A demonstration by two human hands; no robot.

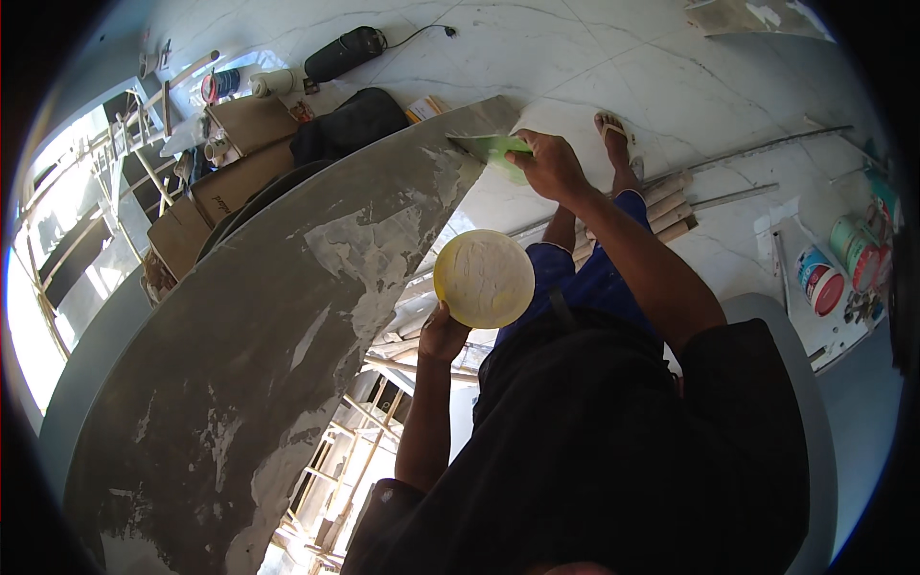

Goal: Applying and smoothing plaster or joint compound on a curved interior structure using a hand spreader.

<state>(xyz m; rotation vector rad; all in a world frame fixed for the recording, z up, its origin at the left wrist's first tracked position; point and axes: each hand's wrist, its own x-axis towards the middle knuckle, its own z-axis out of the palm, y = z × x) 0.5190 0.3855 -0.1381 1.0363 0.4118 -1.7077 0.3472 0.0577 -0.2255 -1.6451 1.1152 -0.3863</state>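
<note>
My right hand (552,171) is closed around a green putty knife (491,148) whose wide blade lies against the edge of a curved grey surface (259,316). Pale patches of filler are smeared along that surface, thickest near its inner edge. In front of my body, my left hand (444,333) grips the rim of a round yellow dish (484,278). Whitish paste with a ridged top fills the dish. Most of the fingers of my left hand are hidden beneath it.
Beyond the curved surface lie cardboard boxes (244,125), a black bag (347,125) and a black cylindrical speaker (345,54) with a cable. Wooden planks (671,206) rest on the marbled floor by my feet. Paint buckets (819,280) stand at the right. Bamboo scaffolding (359,436) shows below.
</note>
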